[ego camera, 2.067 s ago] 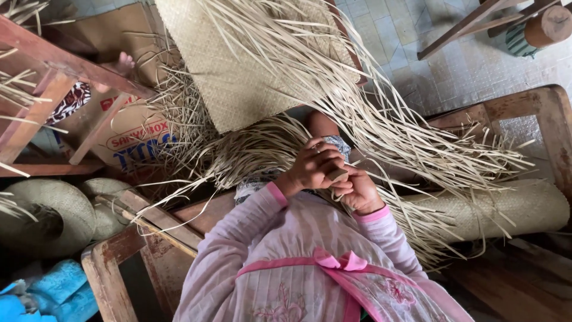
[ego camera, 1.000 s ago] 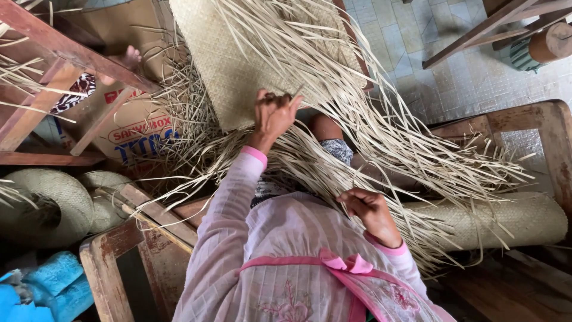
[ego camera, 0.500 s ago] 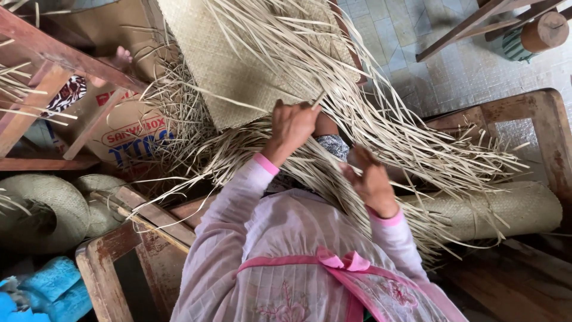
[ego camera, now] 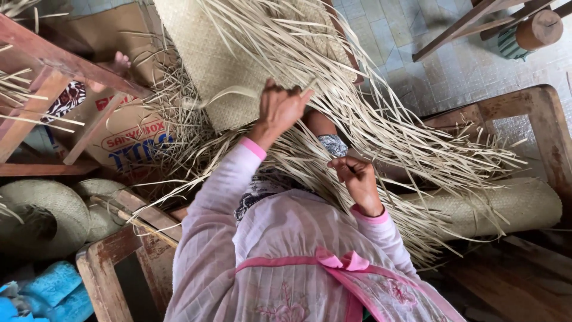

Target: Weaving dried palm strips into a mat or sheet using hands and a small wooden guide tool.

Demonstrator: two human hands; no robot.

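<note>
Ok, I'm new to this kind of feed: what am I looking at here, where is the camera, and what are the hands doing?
There is no machine: a person works with two bare hands. The single picture comes from a camera worn on the head, looking straight down over a pink, white-striped garment. The left hand is raised with its grip closed on a few pale straw strands. The right hand sits lower and pinches other strands of the same loose bundle. Under the strands lies a flat woven mat, partly finished. A rolled mat lies at right, against a wooden frame. At left are a printed cardboard box, woven straw hats and blue cloth.
</note>
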